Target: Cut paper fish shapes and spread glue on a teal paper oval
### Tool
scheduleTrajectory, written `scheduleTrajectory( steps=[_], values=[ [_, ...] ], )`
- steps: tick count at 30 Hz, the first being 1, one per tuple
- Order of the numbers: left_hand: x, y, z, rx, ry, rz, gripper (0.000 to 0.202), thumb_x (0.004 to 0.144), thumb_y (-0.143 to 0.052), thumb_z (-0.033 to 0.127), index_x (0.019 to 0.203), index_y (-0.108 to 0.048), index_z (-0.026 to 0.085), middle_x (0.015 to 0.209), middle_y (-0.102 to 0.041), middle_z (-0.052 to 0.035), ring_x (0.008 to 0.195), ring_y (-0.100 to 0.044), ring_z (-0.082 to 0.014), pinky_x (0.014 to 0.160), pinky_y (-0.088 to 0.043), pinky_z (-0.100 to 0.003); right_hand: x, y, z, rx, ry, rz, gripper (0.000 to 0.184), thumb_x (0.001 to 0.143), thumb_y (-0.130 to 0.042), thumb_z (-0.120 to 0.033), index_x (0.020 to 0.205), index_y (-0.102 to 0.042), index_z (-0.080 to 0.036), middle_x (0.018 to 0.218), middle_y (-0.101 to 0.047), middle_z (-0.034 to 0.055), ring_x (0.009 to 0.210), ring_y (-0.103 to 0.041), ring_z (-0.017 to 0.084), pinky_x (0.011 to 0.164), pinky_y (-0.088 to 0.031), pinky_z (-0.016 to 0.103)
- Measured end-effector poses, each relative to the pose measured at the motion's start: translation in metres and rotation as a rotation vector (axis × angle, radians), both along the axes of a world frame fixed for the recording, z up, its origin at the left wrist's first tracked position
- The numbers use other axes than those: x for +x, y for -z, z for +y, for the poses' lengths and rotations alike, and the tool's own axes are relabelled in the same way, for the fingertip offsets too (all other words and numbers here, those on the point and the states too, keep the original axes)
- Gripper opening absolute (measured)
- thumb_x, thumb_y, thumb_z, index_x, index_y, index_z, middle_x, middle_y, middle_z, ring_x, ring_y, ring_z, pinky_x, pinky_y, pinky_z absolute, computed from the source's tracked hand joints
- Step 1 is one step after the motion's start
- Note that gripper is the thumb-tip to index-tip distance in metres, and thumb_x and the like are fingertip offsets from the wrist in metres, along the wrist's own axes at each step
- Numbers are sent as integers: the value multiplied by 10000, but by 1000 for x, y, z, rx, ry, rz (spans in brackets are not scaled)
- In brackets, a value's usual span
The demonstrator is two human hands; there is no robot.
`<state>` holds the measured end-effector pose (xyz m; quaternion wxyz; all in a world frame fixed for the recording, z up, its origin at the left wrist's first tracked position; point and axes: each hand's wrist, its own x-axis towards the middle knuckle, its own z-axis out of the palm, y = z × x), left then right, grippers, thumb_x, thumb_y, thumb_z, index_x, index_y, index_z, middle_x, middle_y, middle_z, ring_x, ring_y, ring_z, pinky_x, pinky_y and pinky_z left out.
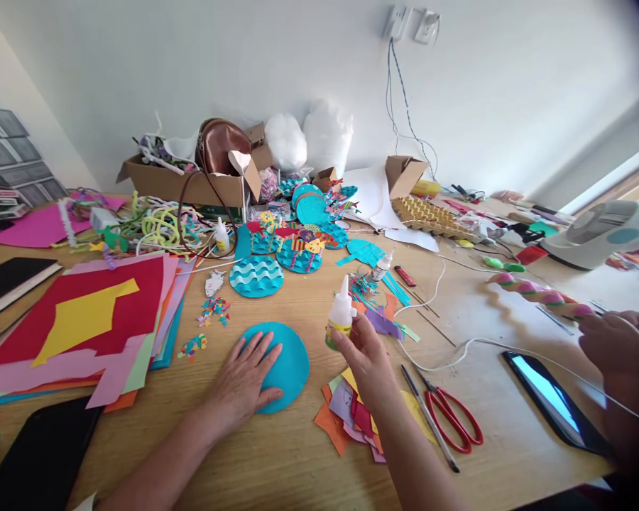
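My left hand (254,369) lies flat with fingers stretched out on a round blue disc (290,355) on the table. My right hand (363,345) grips a small glue bottle (341,312) with a pointed white nozzle and a yellow label, held upright above the table. Left of the disc are small piles of coloured paper bits (213,311). Beyond it sits a blue round piece with wavy strips (256,275). Coloured paper scraps (351,411) lie under my right forearm.
Red-handled scissors (455,419) and a pen (431,419) lie right of my right arm. A white cable (473,342) winds past a phone (554,397). Another person's hands (618,348) hold a striped stick at right. Coloured sheets (101,312) are stacked at left.
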<state>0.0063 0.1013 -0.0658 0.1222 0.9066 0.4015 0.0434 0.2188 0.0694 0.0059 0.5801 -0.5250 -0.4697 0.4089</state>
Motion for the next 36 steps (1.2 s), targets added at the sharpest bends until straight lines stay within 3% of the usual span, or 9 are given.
scheduleTrajectory(
  steps=[4, 7, 10, 15, 21, 26, 32, 36],
  values=[
    [1, -13, -1, -66, -93, -153, 577, 760, -589, 381, 1285, -468, 176, 1393, -403, -141, 1299, -309, -310, 1057, -203, -521, -10, 3, -3, -34, -54, 95, 318, 739, -659, -378, 998, -559, -224, 891, -600, 26, 802, -551, 171, 681, -455, 272],
    [5, -32, -2, -177, -277, -532, 431, 763, -552, 312, 1174, -567, 181, 1257, -553, -127, 1191, -456, -289, 1034, -276, -494, -16, 4, -9, -92, -119, 162, 289, 745, -654, -374, 981, -587, -222, 895, -618, 25, 818, -554, 175, 703, -443, 271],
    [15, -57, -5, -515, -384, -937, 410, 741, -570, 385, 1106, -603, 201, 1114, -628, -97, 1018, -574, -259, 863, -466, -389, -25, 5, -14, -133, -205, 229, 321, 736, -656, -387, 1006, -605, -222, 948, -638, 39, 866, -566, 198, 743, -440, 291],
    [36, -86, -11, -878, -338, -1241, 412, 641, -692, 419, 977, -652, 184, 982, -672, -57, 987, -572, -257, 836, -449, -321, -37, 8, -20, -151, -334, 296, 329, 727, -667, -403, 1005, -636, -231, 968, -651, 31, 904, -570, 209, 785, -430, 305],
    [41, -86, -19, -969, -453, -1411, 300, 594, -753, 347, 818, -664, 168, 770, -656, -16, 759, -573, -182, 685, -440, -255, -49, 17, -25, -101, -292, 335, 343, 705, -699, -363, 1016, -595, -261, 1035, -626, 19, 944, -555, 200, 815, -433, 301],
    [40, -89, -24, -986, -535, -1572, 311, 593, -758, 335, 834, -644, 175, 768, -624, -4, 722, -555, -154, 654, -444, -242, -61, 26, -27, -35, -199, 459, 437, 635, -753, -340, 1007, -529, -288, 882, -636, -2, 787, -585, 181, 700, -469, 282],
    [40, -90, -30, -962, -499, -1543, 295, 640, -734, 330, 873, -618, 190, 737, -583, 11, 599, -510, -125, 469, -413, -204, -65, 30, -28, -137, -198, 624, 345, 657, -732, -389, 946, -578, -280, 861, -616, -6, 659, -543, 137, 617, -448, 260],
    [37, -88, -31, -1006, -440, -1546, 292, 663, -721, 331, 891, -622, 178, 732, -584, 10, 528, -477, -99, 467, -426, -221, -68, 29, -28, -167, -202, 759, 339, 629, -755, -394, 904, -605, -264, 724, -576, -13, 571, -501, 114, 555, -425, 238]
  ],
)
